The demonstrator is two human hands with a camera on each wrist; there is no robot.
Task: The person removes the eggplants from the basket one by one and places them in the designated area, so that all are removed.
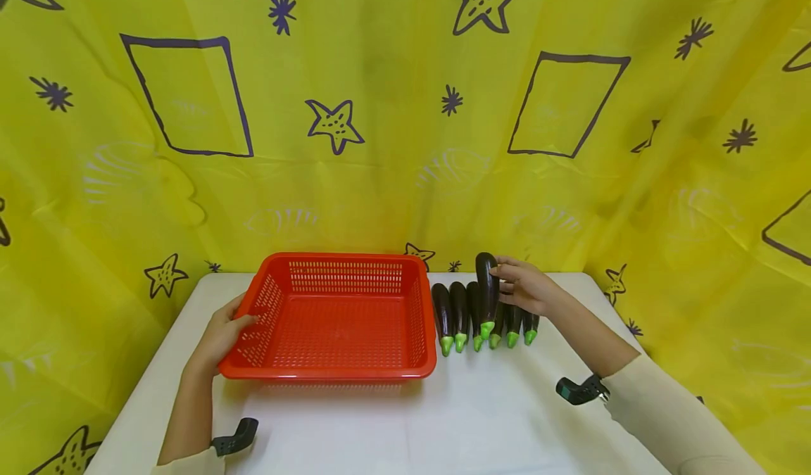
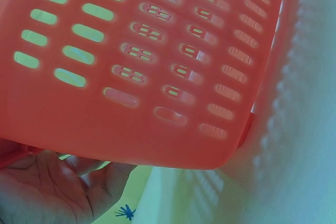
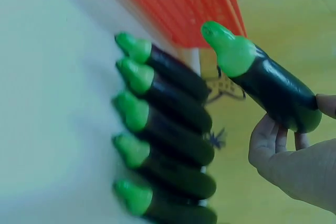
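Observation:
A red plastic basket [image 1: 342, 374] with slotted walls stands on the left of the white table. My left hand [image 1: 218, 336] grips its left rim, thumb over the edge; in the left wrist view the fingers [image 2: 107, 184] show beneath the rim beside the slotted wall. Between the thumb and fingers of my right hand [image 1: 522, 285] is an eggplant [image 1: 487, 288], dark purple with a green stem end pointing down toward me. That held eggplant [image 3: 278, 90] is raised above a row of several more eggplants [image 1: 443, 320] lying side by side, right of the basket.
A white table [image 1: 481, 412] carries everything. Behind and on both sides hangs a yellow curtain [image 1: 393, 186] with dark stars and frames drawn on it. The basket's right wall [image 1: 422, 313] stands close to the leftmost eggplant. Each wrist wears a dark camera mount [image 1: 236, 438].

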